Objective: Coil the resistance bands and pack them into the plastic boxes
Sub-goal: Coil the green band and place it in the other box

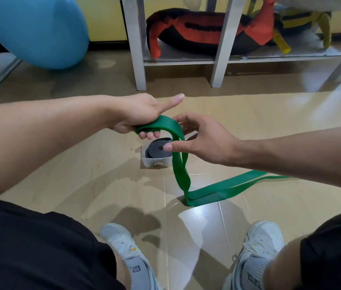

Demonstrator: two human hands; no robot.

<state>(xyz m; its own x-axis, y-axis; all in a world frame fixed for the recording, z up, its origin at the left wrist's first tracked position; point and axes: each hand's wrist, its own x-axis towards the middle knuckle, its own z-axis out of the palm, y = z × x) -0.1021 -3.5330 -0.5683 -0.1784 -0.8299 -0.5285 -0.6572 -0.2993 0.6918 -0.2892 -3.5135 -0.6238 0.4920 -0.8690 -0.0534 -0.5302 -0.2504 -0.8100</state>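
- Above the floor (102,176), between the person's knees and a white shelf unit (138,59), both hands are working one green resistance band (207,191) at about the same height.
- Left hand (142,114) is gripping the band's near end — fingers curling under the doubled strap, thumb sticking out straight and free. Judgement: this end is serving as the core that the coil is to be wound around, so it is being held fixed.
- Right hand (203,139) is sitting just beside the left, palm facing it, fingers spread and loosely curved around the strap where it is arching over and dropping; index finger is pointing left across the band. Whether it is pinching or only guiding the strap — cannot tell.
- Band is hanging down from the hands, folding on the floor and trailing off to the right under the right forearm; most of its length is lying uncoiled, so coiling is judged to be barely started.
- Below the hands, a clear plastic box (155,162) is standing on the floor with a dark grey band (155,150) already coiled inside — one band packed, by the look of it. Holding the green one right over this spot is keeping the drop short.
- Blue exercise ball (33,30) is resting at far left.
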